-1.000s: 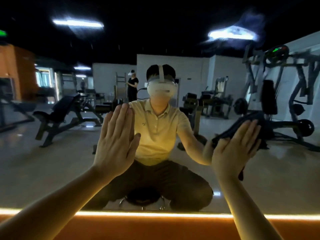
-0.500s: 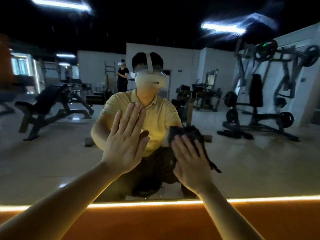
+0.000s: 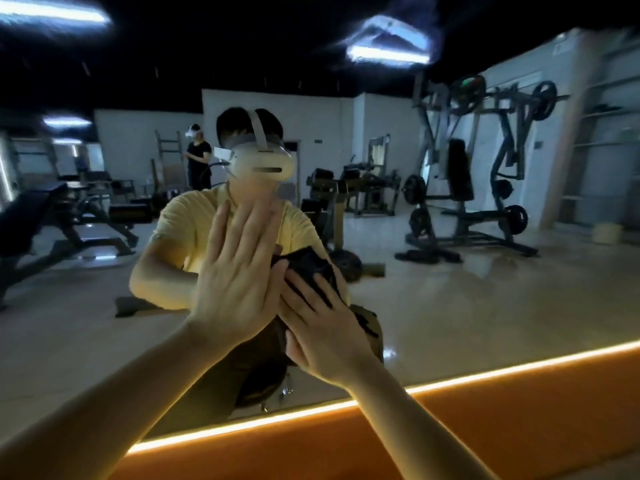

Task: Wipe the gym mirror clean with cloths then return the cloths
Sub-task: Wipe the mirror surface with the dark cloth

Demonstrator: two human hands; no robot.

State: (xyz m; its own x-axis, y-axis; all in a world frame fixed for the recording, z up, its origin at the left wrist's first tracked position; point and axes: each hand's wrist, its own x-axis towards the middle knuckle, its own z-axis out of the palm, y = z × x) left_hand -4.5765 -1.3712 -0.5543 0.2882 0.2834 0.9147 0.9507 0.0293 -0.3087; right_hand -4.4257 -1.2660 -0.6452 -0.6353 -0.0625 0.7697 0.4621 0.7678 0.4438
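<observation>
Left grip [image 3: 239, 275], head view: released, palm flat on the mirror [image 3: 467, 306], fingers straight, close together and pointing up. It holds nothing.

Right grip [image 3: 329, 327]: also released. Its fingers [image 3: 323, 289] are spread and nearly straight, and they press the cloth [image 3: 308, 263] against the glass rather than curling round it.

Cloth: dark, near black, soft and bunched into folds, not laid out flat. Exact colour and weave cannot be read in this dim light.

Cloth position: sandwiched between the right grip and the mirror. A crumpled mound of it shows above and beyond the right fingertips, and the rest is hidden under the palm. Its left edge lies just beside the thumb side of the left grip. Whether the two touch cannot be told.

The two grips sit side by side in mid-frame, left higher than right, overlapping slightly in this view.

Mirror: low on the wall, with a glowing light strip [image 3: 485, 374] along its lower edge and an orange ledge [image 3: 450, 427] below. The glass reflects a weight machine [image 3: 485, 188].
</observation>
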